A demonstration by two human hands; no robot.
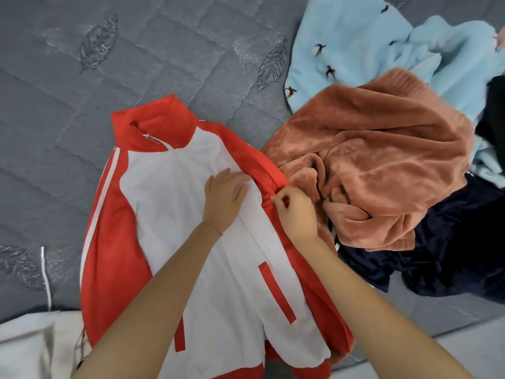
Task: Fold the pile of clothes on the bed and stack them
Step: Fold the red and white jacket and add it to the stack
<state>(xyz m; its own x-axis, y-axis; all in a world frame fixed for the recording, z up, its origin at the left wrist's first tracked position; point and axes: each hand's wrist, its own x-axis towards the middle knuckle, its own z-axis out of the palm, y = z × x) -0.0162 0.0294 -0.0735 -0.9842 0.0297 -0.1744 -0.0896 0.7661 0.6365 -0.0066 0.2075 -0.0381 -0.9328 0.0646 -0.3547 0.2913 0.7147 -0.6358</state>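
One jacket (175, 214), two hands: left hand (222, 198) flat, right hand (293, 212) pinching.

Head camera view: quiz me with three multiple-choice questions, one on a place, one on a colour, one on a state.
1. Where does the brown fleece lie relative to the jacket?
A. to its left
B. to its right
C. spread on top of it

2. What colour is the jacket's collar?
A. blue
B. black
C. red

3. What is the right hand doing?
A. pinching the jacket's red edge
B. hanging open, holding nothing
C. lying flat on the white front

Answers:
1 B, the fleece is piled beside the jacket's right side.
2 C, the standing collar is red.
3 A, its fingers nip red fabric, while the left hand presses flat.
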